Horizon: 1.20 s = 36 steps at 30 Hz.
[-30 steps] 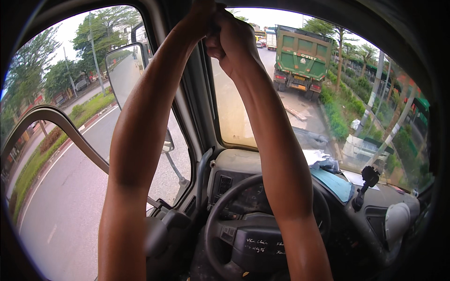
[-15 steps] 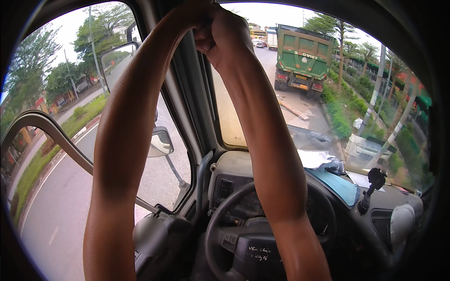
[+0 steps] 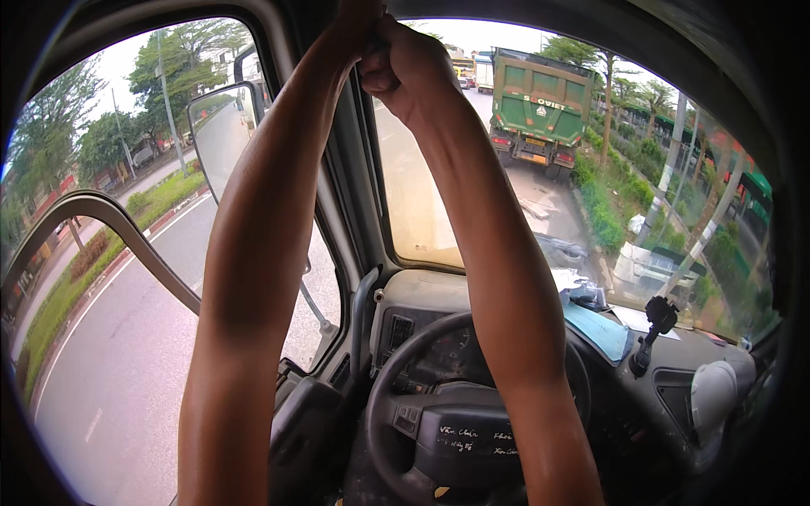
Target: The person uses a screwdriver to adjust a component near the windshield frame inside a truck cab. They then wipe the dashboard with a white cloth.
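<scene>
Both my forearms reach up to the top corner of the cab, by the pillar between the side window and the windscreen. My left hand is at the upper edge, against my right one, its fingers hidden. My right hand is closed, with curled fingers; what it grips is too hidden to make out. Below my arms are the black steering wheel and the dashboard.
An open side window shows road and trees, with a mirror. Ahead stands a green dump truck. On the dashboard lie papers and a blue folder, beside a black mount and a white helmet. A grab handle is by the pillar.
Compared with half a second ago, both arms sit a little further right in the view and the cab's framing has shifted slightly. My hands remain together at the top.
</scene>
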{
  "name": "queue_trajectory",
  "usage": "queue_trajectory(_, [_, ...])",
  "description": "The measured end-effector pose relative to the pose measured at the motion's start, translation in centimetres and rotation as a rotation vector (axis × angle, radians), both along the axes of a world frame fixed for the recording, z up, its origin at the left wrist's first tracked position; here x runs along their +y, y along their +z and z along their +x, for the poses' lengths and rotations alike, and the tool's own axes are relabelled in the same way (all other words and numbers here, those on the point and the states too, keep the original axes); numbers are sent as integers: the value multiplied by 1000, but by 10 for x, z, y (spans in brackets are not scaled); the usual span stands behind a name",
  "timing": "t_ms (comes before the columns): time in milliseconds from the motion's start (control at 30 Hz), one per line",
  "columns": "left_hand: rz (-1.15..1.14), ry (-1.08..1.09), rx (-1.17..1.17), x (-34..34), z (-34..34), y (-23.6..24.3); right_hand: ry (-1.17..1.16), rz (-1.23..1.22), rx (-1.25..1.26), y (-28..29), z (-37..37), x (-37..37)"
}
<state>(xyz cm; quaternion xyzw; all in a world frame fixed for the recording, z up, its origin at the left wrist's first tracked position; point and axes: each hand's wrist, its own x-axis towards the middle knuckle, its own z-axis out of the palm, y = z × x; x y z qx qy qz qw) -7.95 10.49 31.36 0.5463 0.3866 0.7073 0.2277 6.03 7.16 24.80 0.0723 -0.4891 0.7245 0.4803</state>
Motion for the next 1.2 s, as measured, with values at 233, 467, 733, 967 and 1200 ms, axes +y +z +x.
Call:
queue_trajectory(233, [44,-14,-113,-5,20,-20,-106,81,-46,-42,31,-32])
queue_trajectory(467, [102,131,-136,2,23,-1,-141,112,-45,-21,8,-9])
queue_trajectory(733, [107,126,-68,29,-8,9,-125,84,-20,-20,-2,-7])
queue_trajectory(967, [209,296,92,46,-21,20,-30,74,40,-18,-6,1])
queue_trajectory(1200, [123,215,161,21,-23,14,-99,-18,87,-20,-23,-14])
